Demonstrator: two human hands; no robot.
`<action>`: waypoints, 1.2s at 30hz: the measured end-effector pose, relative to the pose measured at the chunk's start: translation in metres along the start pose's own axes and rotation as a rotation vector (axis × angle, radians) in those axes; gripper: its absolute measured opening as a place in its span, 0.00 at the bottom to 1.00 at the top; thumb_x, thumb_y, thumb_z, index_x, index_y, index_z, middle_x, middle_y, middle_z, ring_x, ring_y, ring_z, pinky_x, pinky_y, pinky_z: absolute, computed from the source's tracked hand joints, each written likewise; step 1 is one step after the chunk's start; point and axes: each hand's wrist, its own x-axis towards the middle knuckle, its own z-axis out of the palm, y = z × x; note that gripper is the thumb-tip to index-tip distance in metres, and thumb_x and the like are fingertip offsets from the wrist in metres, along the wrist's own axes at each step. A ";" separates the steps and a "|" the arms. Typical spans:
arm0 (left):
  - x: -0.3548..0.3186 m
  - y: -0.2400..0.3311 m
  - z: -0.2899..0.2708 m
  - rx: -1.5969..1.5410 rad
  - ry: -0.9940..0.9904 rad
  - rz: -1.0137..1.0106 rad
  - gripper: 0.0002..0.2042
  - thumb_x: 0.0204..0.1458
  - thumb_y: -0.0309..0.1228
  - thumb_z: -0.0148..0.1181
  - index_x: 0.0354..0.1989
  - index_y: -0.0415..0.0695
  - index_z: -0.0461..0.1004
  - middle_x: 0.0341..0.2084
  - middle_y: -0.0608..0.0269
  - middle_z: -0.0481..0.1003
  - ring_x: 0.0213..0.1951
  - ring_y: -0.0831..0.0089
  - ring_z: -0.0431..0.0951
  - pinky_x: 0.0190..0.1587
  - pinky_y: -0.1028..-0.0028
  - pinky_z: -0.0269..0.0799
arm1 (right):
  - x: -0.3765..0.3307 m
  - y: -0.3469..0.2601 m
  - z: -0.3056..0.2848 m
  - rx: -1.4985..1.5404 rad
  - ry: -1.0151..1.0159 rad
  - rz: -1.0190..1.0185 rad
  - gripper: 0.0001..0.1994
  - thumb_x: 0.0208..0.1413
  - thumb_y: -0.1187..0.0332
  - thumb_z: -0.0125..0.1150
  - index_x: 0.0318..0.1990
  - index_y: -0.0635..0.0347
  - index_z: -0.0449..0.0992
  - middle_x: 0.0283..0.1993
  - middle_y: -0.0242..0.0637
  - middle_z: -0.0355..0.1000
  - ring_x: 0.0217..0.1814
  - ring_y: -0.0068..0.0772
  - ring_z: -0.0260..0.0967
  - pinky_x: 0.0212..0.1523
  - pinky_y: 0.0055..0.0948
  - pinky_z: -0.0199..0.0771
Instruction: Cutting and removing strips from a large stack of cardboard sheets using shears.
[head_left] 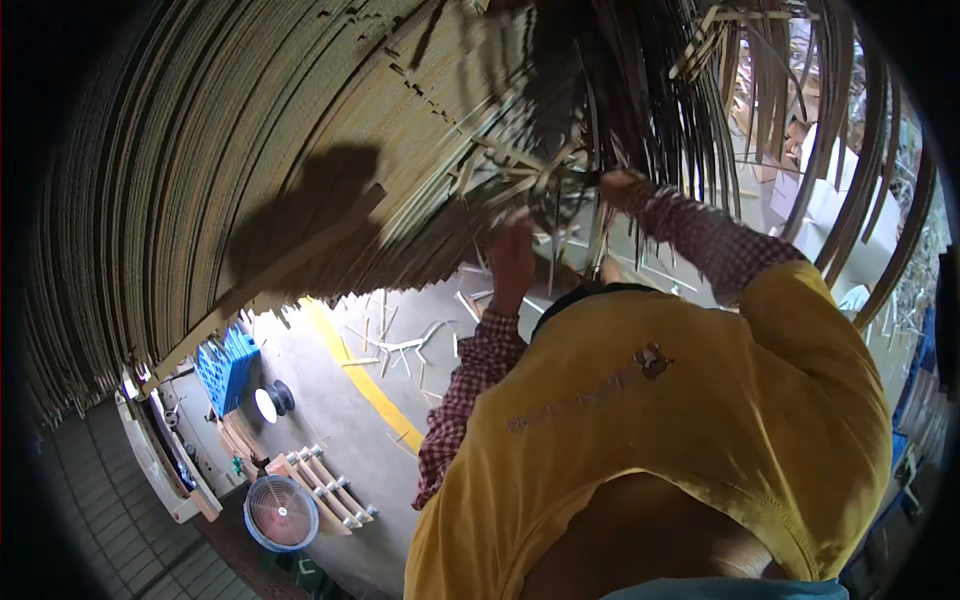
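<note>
Daylight enters from the right, where the background is overexposed. A dark shadow falls on the stacked strips (250,150) at upper left. Straight strips bend strongly toward the black rim. Raised hands look slightly blurred.

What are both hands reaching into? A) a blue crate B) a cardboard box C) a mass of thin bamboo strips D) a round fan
C: the left hand and right hand are both raised into the hanging bamboo strips; the blue crate and fan lie far off on the floor.
</note>
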 end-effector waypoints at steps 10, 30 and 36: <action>0.106 -0.014 -0.037 0.613 0.041 0.127 0.23 0.50 0.36 0.50 0.54 0.43 0.57 0.50 0.46 0.58 0.52 0.52 0.58 0.52 0.55 0.52 | -0.064 0.007 -0.072 0.325 -0.219 -0.227 0.21 0.44 0.52 0.59 0.30 0.65 0.73 0.24 0.38 0.69 0.27 0.31 0.67 0.31 0.32 0.66; 0.035 -0.047 0.076 0.107 -0.144 -0.045 0.25 0.50 0.34 0.51 0.54 0.34 0.54 0.50 0.41 0.59 0.53 0.50 0.58 0.54 0.60 0.52 | 0.080 -0.097 -0.122 0.706 -0.035 -0.084 0.18 0.47 0.55 0.58 0.28 0.66 0.74 0.23 0.37 0.69 0.23 0.28 0.62 0.27 0.33 0.60; 0.018 -0.016 0.039 0.148 -0.024 0.061 0.17 0.50 0.32 0.49 0.47 0.36 0.64 0.43 0.46 0.66 0.46 0.51 0.64 0.50 0.62 0.58 | 0.038 -0.086 -0.069 0.488 0.222 -0.159 0.11 0.50 0.67 0.49 0.36 0.66 0.71 0.31 0.47 0.70 0.31 0.37 0.69 0.31 0.34 0.68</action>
